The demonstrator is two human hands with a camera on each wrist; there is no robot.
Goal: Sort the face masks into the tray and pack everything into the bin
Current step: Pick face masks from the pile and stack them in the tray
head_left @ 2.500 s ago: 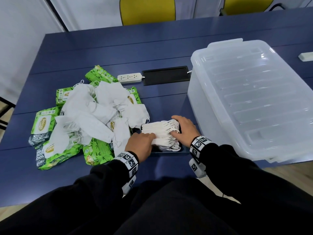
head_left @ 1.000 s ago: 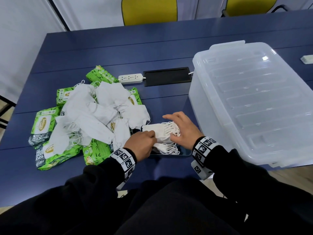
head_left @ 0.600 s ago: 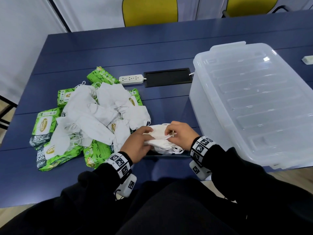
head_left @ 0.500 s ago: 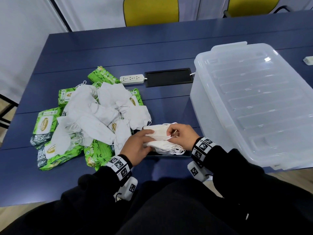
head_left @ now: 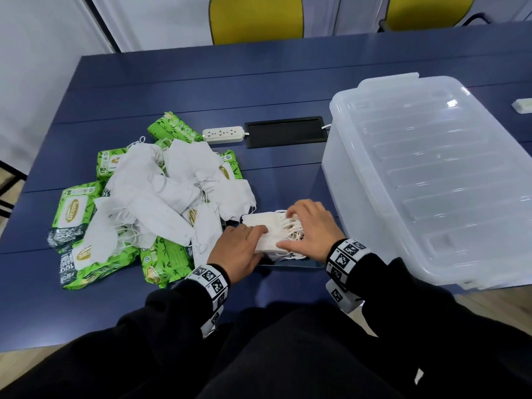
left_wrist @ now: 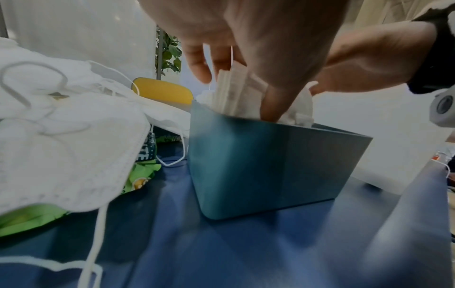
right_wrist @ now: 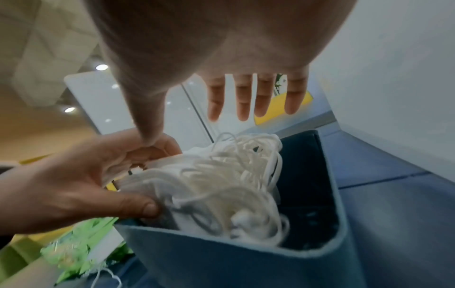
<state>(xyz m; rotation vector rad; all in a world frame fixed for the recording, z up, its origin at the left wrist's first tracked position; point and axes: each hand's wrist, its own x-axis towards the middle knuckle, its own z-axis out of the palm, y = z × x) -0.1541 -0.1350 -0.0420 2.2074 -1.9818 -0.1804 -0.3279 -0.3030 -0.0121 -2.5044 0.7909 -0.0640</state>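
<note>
Crowding tray [head_left: 290, 265]: loose masks [head_left: 161, 203] (wipes [head_left: 169, 254] beneath)

Green wipes packs [head_left: 75, 217] read "100" and "80".

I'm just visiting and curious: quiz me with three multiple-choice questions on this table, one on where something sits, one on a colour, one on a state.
1. Where is the stack of masks the hands are on?
A. in the blue tray
B. on the clear bin
C. on a chair

2. What colour are the wipe packs?
A. red
B. green
C. black

3. The clear bin is:
A. lidded
B. open
C. tipped over

Answers: 1 A, the right wrist view shows masks inside the blue tray. 2 B, green wrappers under the loose masks. 3 A, the ribbed lid sits on top.
</note>
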